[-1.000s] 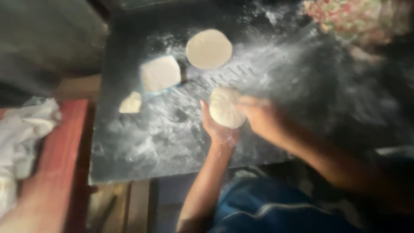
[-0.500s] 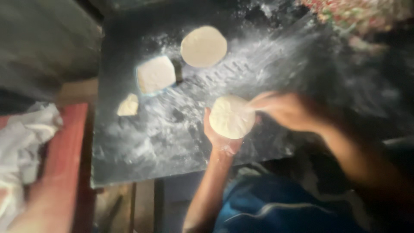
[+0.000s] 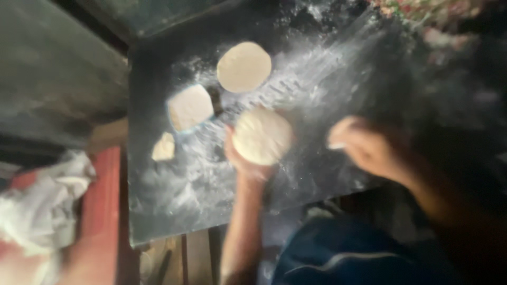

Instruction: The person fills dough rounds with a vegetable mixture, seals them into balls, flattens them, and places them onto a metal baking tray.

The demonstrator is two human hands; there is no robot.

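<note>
We're cradling the dough disc (image 3: 262,136) on our left hand (image 3: 248,158), palm up, supporting its floppy middle; right hand (image 3: 364,148), at three o'clock, is hanging empty, seemingly half-open through blur, above the floured board (image 3: 174,200).

Dim scene. Light falls on the dark floured slab (image 3: 174,211); corners lie in shadow. Heavy motion blur throughout; nothing is sharp.

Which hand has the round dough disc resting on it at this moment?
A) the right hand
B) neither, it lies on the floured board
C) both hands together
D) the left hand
D: the dough disc rests on the left hand, while the right hand is apart from it, off to the side.
</note>
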